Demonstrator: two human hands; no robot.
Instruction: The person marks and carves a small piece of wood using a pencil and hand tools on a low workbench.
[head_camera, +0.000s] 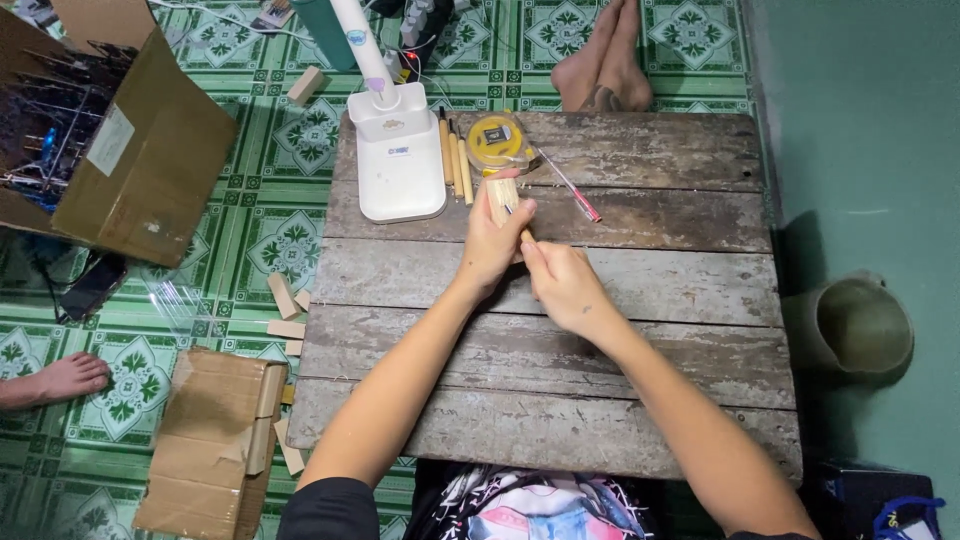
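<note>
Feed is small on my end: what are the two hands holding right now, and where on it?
The left hand grips a small pale wooden block by its lower end. The right hand holds a thin tool against it; the grip point is hidden.

A white desk lamp (398, 160), yellow tape measure (497, 143) and cardboard boxes (215, 440) surround the wooden table (640, 300)

I see my two bare forearms, my left hand (492, 240) and right hand (565, 285) without gloves or rings. My short black sleeves end at the upper arm. My shirt front carries a pink, blue and white print.
</note>
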